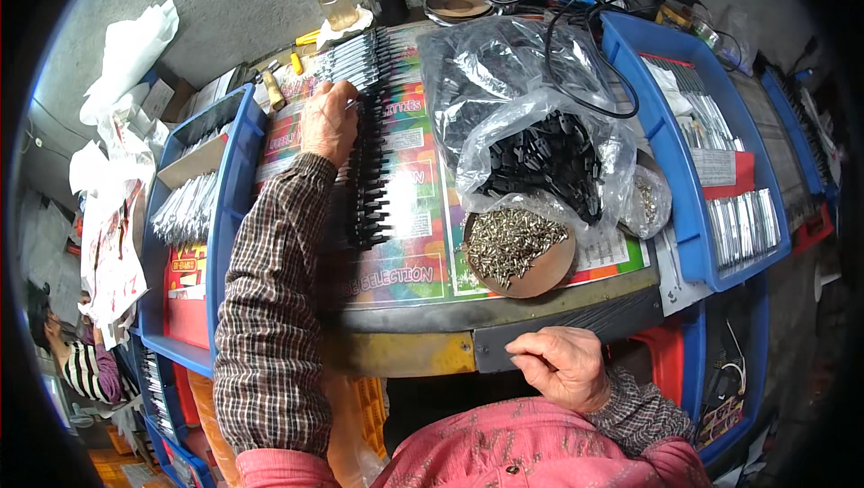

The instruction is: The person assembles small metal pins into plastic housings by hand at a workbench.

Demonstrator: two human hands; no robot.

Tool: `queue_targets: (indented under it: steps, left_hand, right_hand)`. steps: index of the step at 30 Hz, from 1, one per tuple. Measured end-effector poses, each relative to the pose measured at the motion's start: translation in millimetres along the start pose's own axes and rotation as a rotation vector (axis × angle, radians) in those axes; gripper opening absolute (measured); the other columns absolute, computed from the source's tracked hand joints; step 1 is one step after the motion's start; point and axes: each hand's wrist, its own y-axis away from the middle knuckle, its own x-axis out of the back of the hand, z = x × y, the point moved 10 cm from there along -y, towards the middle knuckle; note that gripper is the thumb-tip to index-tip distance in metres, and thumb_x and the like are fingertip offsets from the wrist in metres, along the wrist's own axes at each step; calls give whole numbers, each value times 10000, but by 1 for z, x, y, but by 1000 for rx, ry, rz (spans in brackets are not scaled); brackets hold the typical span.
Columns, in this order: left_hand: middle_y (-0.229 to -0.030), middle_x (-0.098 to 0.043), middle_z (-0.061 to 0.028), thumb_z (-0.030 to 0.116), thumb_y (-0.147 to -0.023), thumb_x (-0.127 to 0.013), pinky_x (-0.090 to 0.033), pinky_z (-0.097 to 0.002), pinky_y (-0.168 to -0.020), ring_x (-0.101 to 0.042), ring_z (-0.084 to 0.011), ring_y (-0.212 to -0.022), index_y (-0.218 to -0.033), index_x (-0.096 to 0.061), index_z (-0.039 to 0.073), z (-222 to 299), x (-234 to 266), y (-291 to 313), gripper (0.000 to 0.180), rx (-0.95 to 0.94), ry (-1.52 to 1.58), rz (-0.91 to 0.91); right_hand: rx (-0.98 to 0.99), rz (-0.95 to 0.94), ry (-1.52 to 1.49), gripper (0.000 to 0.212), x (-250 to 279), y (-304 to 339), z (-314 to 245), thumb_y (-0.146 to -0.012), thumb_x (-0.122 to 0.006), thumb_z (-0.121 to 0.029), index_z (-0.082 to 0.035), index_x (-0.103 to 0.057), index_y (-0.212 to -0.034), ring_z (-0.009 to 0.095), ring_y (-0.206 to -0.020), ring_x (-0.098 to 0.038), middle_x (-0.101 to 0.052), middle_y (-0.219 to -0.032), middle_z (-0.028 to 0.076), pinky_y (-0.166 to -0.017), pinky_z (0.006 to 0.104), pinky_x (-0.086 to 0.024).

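My left hand (329,125) reaches to the far part of the table, its fingers curled down at the lower end of a row of slim silvery metal strips (353,63). What its fingertips hold is mostly hidden. Beside and below that hand runs a long row of slim black parts (369,191), laid side by side. My right hand (565,366) hovers at the table's front edge with thumb and fingers pressed together; anything between them is too small to make out. Nearest to it stands a round dish (551,265) of small metal pins (508,241).
Behind the dish, a clear plastic bag (486,160) lies open over black plastic parts (549,160). Blue bins (236,164) with bundled metal strips (187,207) flank the table, another blue bin (688,209) being on the right. A black cable (551,65) crosses the bag. At far left sits another person (90,367).
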Motion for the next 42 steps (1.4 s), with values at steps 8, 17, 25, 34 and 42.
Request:
queue_targets:
  steps: [8, 17, 25, 34, 42]
  left_hand:
    - [-913, -647, -152, 11, -774, -614, -487, -411, -813, -617, -335, -919, -964, -657, 60, -5, -9, -9, 201, 21, -22, -29]
    - [-960, -619, -142, 36, -819, -574, -482, -423, -820, -591, -344, -967, -980, -671, 114, -3, -16, -13, 204, -46, -78, -1]
    - [-926, -608, -145, 5, -783, -564, -487, -427, -809, -600, -341, -950, -967, -675, 126, 4, 11, 4, 247, -79, -68, 48]
    - [-863, -622, -137, 103, -845, -533, -550, -411, -683, -666, -317, -804, -924, -670, 92, 42, 67, 24, 158, -246, -238, -141]
    - [-762, -633, -117, 103, -799, -636, -505, -410, -652, -643, -316, -732, -828, -630, 74, -17, 186, 93, 41, -65, -396, -32]
  right_hand:
    - [33, 6, -2, 204, -2, -1, -1, -751, -714, 30, -11, -624, -929, 271, -572, -614, -578, -648, 92, -521, 346, -488]
    - [33, 16, 29, 175, -2, -1, -4, -751, -713, 24, -11, -630, -901, 278, -593, -625, -595, -667, 103, -532, 344, -492]
    - [17, -9, 41, 164, -8, -4, -5, -738, -710, 30, -18, -638, -878, 270, -591, -627, -614, -678, 103, -542, 348, -492]
    - [-69, 77, 118, 121, -3, 12, 21, -770, -662, 33, -13, -642, -880, 193, -609, -623, -630, -719, 92, -563, 290, -482]
    - [-91, 84, 69, 106, -6, 11, 13, -817, -618, 44, 10, -633, -916, 125, -591, -593, -606, -707, 59, -546, 250, -463]
